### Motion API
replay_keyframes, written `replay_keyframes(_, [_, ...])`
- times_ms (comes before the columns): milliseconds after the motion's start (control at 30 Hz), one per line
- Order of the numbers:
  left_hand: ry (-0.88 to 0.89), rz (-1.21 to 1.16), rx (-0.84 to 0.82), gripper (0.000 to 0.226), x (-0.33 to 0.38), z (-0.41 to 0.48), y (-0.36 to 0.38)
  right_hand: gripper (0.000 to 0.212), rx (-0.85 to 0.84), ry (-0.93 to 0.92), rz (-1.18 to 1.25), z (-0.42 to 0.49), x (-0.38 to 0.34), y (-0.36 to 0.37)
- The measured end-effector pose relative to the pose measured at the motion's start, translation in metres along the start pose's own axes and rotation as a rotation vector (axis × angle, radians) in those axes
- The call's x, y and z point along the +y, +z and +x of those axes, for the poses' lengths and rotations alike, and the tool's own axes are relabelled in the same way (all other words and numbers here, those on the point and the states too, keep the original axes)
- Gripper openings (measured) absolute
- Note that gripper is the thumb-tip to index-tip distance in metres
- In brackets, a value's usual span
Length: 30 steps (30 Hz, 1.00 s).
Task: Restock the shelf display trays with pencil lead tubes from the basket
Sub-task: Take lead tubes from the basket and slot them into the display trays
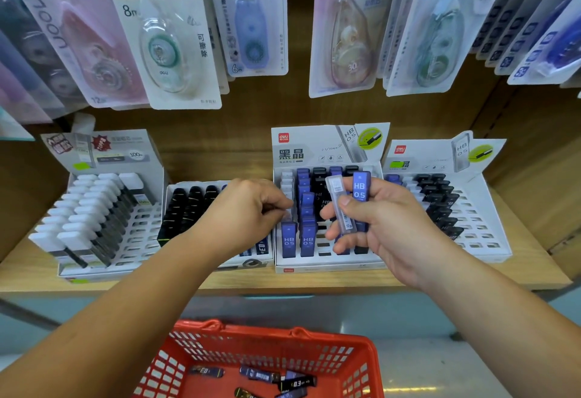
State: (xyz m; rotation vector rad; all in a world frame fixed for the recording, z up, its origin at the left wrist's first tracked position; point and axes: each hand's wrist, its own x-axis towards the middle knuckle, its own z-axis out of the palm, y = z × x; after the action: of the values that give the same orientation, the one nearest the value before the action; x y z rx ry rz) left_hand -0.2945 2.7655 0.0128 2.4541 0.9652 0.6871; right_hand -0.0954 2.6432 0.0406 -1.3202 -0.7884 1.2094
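Wood-grain shelf (314,283) crosses the middle of the frame, carrying four slotted display trays side by side. A person's left hand (248,206), fingers curled, reaches to the left column of the centre tray (327,264). Its fingertips pinch what looks like a pale tube (287,213), probably seating it in a slot.

The right hand (374,218) hovers just over the same tray, thumb and curled fingers gripping two tubes upright: a blue tube (361,191) marked HB 0.5 and a clear tube (341,206). Held upright with labels facing out, they are likely the next to go in, matching the blue rows below.

A red plastic basket (361,353) sits at bottom centre, below the shelf edge, with a few dark loose tubes (295,382) inside.

Empty slots show in the centre tray's front right rows, with more in the far-right tray (484,240) and the left tray (141,240). The trays sit edge to edge, so hands must come in from above or the front. Hanging correction-tape packs (169,45) fill the upper frame, well above the hands.
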Motion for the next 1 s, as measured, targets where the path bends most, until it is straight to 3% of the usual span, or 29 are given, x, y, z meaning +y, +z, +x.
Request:
replay_keyframes(167, [0.031, 0.087, -0.113, 0.024, 0.004, 0.002, -0.003, 0.02, -0.016, 0.02, 0.012, -0.002, -0.002, 0.0])
replay_keyframes(267, [0.013, 0.086, 0.055, 0.022, 0.017, 0.006, -0.011, 0.027, -0.05, 0.043, 0.035, -0.004, -0.005, 0.0])
replay_keyframes(333, [-0.103, -0.128, 0.102, 0.018, 0.038, 0.007, -0.017, 0.026, -0.08, 0.042, 0.0, -0.004, -0.006, 0.001])
replay_keyframes(400, [-0.209, -0.375, -0.008, 0.016, 0.057, 0.007, -0.018, 0.023, -0.1, 0.043, -0.027, -0.005, -0.006, 0.005])
replay_keyframes(533, [-0.291, -0.563, -0.019, 0.009, 0.063, 0.006, -0.024, 0.021, -0.054, 0.06, 0.046, -0.004, -0.009, 0.01])
replay_keyframes(667, [-0.305, -0.474, -0.008, 0.005, 0.049, 0.005, -0.044, 0.02, 0.054, 0.015, -0.102, -0.002, -0.01, 0.006])
replay_keyframes(867, [-0.383, -0.558, -0.095, 0.011, 0.038, 0.001, -0.048, 0.02, -0.001, 0.032, -0.123, -0.002, -0.006, 0.01])
replay_keyframes(1000, [-0.409, -0.482, -0.077, 0.016, 0.038, 0.001, -0.047, 0.021, -0.009, 0.066, -0.101, -0.003, -0.007, 0.01])
